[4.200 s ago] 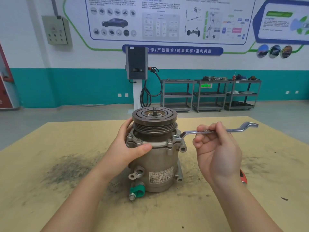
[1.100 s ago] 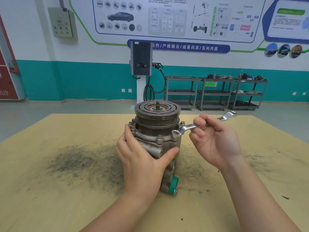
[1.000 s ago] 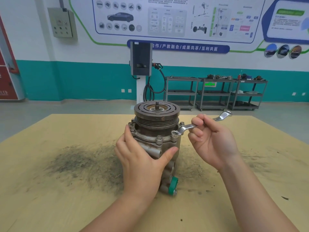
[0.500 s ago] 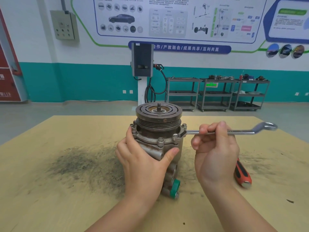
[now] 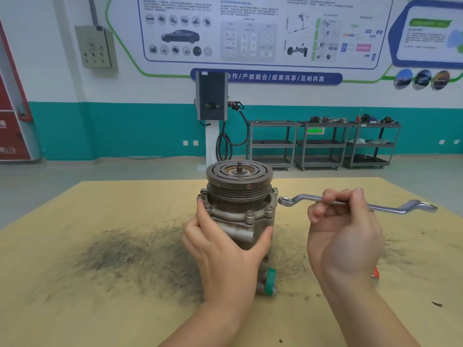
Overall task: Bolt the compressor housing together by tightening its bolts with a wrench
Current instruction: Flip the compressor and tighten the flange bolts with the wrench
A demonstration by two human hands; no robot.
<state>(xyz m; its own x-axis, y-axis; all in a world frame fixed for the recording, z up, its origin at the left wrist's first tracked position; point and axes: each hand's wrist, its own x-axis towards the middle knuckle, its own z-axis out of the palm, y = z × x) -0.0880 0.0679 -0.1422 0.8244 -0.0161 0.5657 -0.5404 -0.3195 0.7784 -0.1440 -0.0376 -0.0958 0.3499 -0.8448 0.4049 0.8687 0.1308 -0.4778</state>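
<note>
The metal compressor point(image 5: 239, 204) stands upright on the table, with a grooved pulley on top and a ring of bolts point(image 5: 250, 213) round its flange. My left hand point(image 5: 225, 249) grips the housing body from the front, thumb on the right side. A silver double-ended ring wrench point(image 5: 370, 206) is held level in my right hand point(image 5: 343, 234), fingers curled round its shaft. The wrench's near ring point(image 5: 284, 201) hangs just right of the flange, off the bolts.
The tan table top point(image 5: 100, 309) carries a dark grime stain point(image 5: 120, 254) to the left of the compressor. A red-handled tool point(image 5: 375, 273) lies partly hidden behind my right wrist. Grey shelf carts point(image 5: 323, 144) and a charging post point(image 5: 212, 101) stand far behind.
The wrench's ring has come off the flange bolt and moved slightly right. Earlier it swung on that bolt. My left hand keeps its hold on the housing.
</note>
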